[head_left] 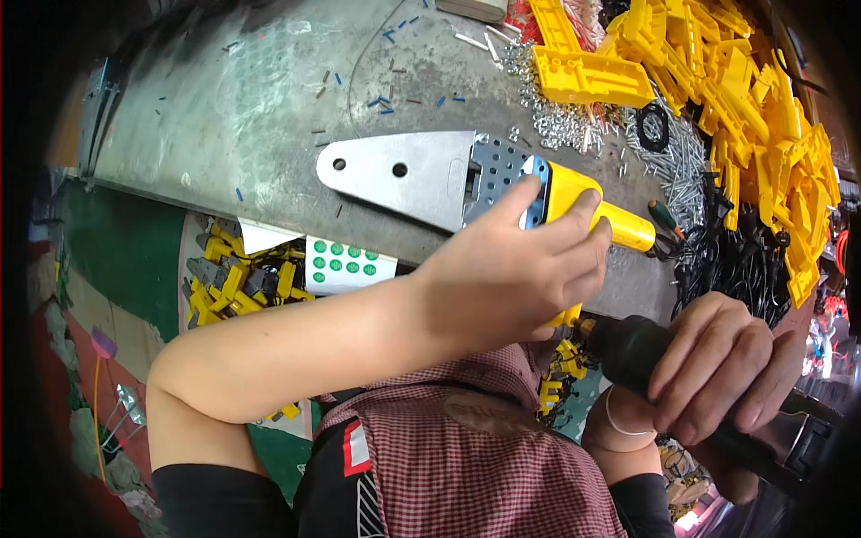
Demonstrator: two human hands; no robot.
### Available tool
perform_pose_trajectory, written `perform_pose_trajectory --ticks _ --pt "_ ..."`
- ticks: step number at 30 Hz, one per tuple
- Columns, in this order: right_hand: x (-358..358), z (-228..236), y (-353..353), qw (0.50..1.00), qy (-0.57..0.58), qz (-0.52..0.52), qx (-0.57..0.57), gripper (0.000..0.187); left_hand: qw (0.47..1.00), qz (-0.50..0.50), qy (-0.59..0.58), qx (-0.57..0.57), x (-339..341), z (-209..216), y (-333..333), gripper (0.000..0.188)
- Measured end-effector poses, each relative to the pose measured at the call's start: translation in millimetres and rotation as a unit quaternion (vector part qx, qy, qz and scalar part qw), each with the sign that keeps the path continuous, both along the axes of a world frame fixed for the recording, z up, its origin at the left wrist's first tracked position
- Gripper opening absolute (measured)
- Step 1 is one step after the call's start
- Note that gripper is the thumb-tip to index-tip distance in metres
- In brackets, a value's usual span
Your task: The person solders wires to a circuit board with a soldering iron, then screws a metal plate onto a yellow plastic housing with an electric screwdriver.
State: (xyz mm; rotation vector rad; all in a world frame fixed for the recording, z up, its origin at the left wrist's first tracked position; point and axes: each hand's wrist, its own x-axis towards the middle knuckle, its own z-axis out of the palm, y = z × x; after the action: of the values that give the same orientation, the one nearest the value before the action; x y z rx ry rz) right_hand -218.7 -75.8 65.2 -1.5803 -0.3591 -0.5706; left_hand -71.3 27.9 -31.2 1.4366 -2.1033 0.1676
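Observation:
A pipe fusion welder lies across the bench edge, its tapered grey metal plate (404, 175) with two holes pointing left. A perforated blue-grey metal guard (498, 170) joins it to the yellow plastic handle (628, 226). My left hand (538, 260) is closed over the handle, fingers pressing on the guard and yellow shell. In my right hand (717, 368) is a black electric screwdriver (628, 354), fingers wrapped round its body. Its tip meets a low yellow part of the handle beneath my left hand; the exact contact is partly hidden. A cord leaves the handle's right end.
Yellow handle shells (762, 134) pile up at the far right, beside loose screws (673, 166) and black cords (731, 255). Small blue and brown sleeves (386, 100) dot the metal bench (269, 117). Below its edge are a sticker sheet (345, 269) and assembled yellow tools (233, 282).

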Motion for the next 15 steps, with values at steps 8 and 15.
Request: perform_pose_trajectory --ticks 8,15 --pt "-11.3 15.3 25.9 0.992 0.036 -0.086 0.088 0.032 1.000 0.017 0.005 -0.004 -6.0 3.0 -2.1 0.028" --pt "-45.2 39.9 8.3 0.994 -0.069 -0.056 0.060 0.037 0.994 -0.019 -0.016 0.108 -13.0 21.8 23.1 0.060"
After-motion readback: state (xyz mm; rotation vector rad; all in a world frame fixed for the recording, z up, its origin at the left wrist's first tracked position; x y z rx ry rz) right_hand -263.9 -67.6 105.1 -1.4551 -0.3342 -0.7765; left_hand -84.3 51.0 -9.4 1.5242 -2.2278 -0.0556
